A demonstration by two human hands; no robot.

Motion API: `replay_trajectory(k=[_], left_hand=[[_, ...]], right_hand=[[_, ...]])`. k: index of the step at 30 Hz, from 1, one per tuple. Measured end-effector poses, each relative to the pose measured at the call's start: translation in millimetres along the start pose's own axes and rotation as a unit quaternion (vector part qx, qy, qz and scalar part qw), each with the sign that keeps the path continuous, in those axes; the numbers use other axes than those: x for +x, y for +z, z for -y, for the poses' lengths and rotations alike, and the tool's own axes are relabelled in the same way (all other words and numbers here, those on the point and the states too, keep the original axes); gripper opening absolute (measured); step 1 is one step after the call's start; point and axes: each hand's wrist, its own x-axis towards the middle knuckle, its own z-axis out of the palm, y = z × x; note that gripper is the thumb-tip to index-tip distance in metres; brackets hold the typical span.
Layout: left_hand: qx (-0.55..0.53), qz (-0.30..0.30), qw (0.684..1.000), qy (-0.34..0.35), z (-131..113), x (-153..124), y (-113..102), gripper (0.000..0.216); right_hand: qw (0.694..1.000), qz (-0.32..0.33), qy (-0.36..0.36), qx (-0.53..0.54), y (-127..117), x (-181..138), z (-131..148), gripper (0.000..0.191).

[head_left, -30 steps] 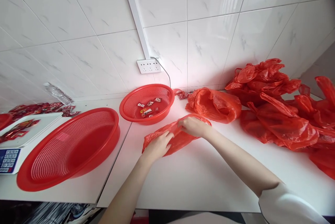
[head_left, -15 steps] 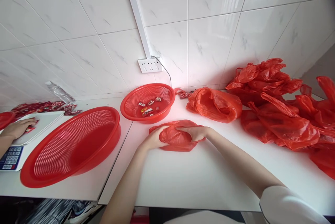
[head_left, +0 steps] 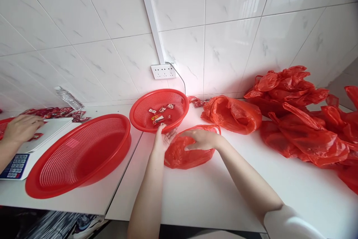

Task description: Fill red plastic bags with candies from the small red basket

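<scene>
The left hand (head_left: pixel 162 141) has moved to the small red basket (head_left: pixel 142 110), fingers spread; I see the right hand (head_left: pixel 205 139), loosely uncurled, over the red bag (head_left: pixel 181 159) in front of that basket.

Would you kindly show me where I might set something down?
Bare table shows between the forearms, this side of the nearest bag, and between the right forearm and bag pile. The large basket, scale and another person's hand crowd the left; the pile, the right.

My head-worn camera faces the tiled wall (head_left: pixel 181 0) and looks down, from near, on my left hand (head_left: pixel 164 141) and right hand (head_left: pixel 204 139).
</scene>
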Motion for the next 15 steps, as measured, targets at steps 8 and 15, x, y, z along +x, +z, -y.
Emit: replay_trajectory(k=[8,15], left_hand=[[-0.003,0.003,0.997,0.072,26.6,-1.0,-4.7,0.012],[0.022,0.077,0.992,0.094,34.5,-19.2,9.5,0.025]], right_hand=[[0.999,-0.008,-0.037,0.010,-3.4,-2.7,13.7,0.047],[0.995,-0.087,-0.045,-0.014,-9.2,-0.8,5.2,0.033]])
